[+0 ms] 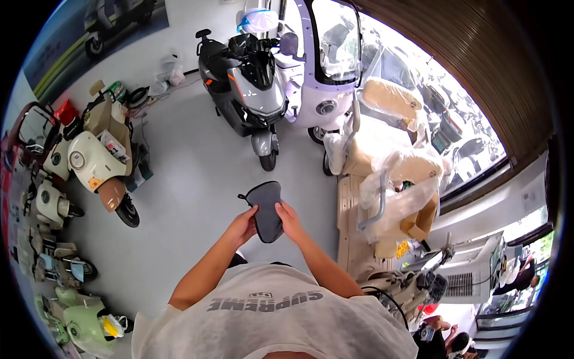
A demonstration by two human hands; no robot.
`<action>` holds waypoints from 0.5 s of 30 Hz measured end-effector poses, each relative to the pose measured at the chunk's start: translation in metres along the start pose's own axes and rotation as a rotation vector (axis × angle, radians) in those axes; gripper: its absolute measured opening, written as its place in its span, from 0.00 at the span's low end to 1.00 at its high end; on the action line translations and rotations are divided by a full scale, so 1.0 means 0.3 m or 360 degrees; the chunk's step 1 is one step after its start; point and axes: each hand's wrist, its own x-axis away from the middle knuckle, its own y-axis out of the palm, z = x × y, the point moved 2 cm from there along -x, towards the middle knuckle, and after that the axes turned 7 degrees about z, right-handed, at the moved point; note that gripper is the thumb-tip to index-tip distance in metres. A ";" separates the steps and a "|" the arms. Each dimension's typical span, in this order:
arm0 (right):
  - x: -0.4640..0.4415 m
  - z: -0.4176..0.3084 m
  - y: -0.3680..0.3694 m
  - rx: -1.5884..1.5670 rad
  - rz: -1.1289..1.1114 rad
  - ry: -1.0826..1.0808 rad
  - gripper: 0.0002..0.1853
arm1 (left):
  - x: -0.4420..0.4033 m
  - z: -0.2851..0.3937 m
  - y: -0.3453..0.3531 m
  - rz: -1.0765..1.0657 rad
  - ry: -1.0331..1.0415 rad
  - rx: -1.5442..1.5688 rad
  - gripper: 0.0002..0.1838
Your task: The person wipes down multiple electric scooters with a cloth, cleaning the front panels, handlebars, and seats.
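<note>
Left hand [242,228] and right hand [291,222] pinch the left and right edges of the grey pouch [267,207]. Step judged: holding; handling calls for steady grip.

Matt, cloth-like pouch [267,209], glossy scooter [261,96]

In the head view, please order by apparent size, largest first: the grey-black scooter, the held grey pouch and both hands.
Grey-black scooter
Grey pouch
Left hand and right hand: look alike, so unranked.
</note>
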 end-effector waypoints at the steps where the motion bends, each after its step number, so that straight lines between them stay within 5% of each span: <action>1: -0.064 0.007 -0.015 0.0005 -0.0003 -0.0004 0.26 | -0.039 0.047 0.012 -0.0083 -0.0013 0.0157 0.21; 8: -0.601 0.104 -0.048 0.0131 0.0433 -0.0032 0.26 | -0.473 0.458 -0.024 -0.0010 0.0274 -0.0121 0.18; 11: -0.807 0.126 -0.048 0.0196 0.0826 0.0232 0.25 | -0.571 0.681 0.047 -0.0069 0.0245 -0.0483 0.19; 15: -1.041 0.146 -0.028 -0.0511 0.0832 0.0401 0.25 | -0.841 0.880 0.094 -0.0387 0.0398 -0.0841 0.22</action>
